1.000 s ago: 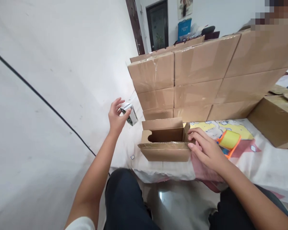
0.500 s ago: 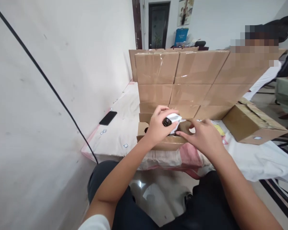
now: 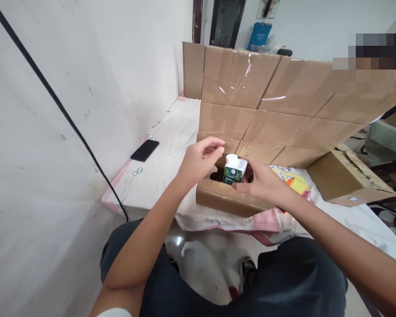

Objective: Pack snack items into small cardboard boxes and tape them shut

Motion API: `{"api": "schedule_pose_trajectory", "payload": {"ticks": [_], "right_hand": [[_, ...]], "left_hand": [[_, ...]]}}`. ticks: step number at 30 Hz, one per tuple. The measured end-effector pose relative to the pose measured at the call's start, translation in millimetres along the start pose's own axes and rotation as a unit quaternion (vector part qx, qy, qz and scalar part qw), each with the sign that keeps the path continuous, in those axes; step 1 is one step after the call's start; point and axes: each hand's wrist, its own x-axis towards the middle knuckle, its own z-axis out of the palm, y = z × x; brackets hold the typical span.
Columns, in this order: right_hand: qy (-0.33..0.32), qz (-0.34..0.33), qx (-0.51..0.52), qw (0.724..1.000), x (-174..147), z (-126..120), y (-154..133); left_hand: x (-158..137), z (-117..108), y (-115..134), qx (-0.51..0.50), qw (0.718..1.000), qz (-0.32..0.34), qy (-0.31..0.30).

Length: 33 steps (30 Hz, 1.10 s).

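Observation:
My right hand (image 3: 262,178) is closed on a small drink carton (image 3: 232,173), green with plants on the front and white on the side, with a white screw cap on top. The carton stands roughly upright, its lower part hidden by the front wall of a low cardboard box (image 3: 229,201). A dark round hole shows inside the box, just left of the carton. Above the box's left end is my left hand (image 3: 201,160), apart from the carton. Its fingers are loosely bent, a gap shows between thumb and fingertips, and nothing is seen in them.
A tall taped cardboard panel (image 3: 231,79) rises behind the box. To the right lies another cardboard box (image 3: 343,178). A black phone (image 3: 145,150) rests on the cloth-covered table (image 3: 165,176) near the wall. A black cable (image 3: 59,105) slants down at left. Someone is behind the panel.
My left hand has let go of the carton and moved left. My right hand has closed on the carton, which now shows its cap upward. The view has shifted slightly.

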Motion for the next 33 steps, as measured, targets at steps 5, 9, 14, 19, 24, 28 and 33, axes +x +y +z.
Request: {"api": "schedule_pose_trajectory", "payload": {"ticks": [5,9,14,19,24,28,33], "right_hand": [[-0.091,0.036,-0.059,0.993,12,-3,4],[-0.139,0.016,-0.261,0.955,16,3,14],[-0.275,-0.015,-0.417,0.866,20,25,4],[-0.381,0.002,-0.428,0.820,25,61,-8],[-0.366,0.032,-0.407,0.836,30,78,11],[-0.358,-0.006,-0.381,0.852,35,77,26],[-0.361,-0.029,-0.343,0.867,46,83,21]], "left_hand": [[0,-11,-21,0.292,0.932,-0.165,-0.138],[-8,-3,-30,0.347,0.890,-0.224,-0.194],[-17,3,-45,0.296,0.945,-0.099,-0.093],[-33,17,-34,0.387,0.893,-0.193,-0.125],[-32,0,-18,0.340,0.902,-0.196,-0.178],[-24,-13,-23,0.300,0.899,-0.240,-0.210],[-18,-8,-31,0.306,0.902,-0.230,-0.199]]}}
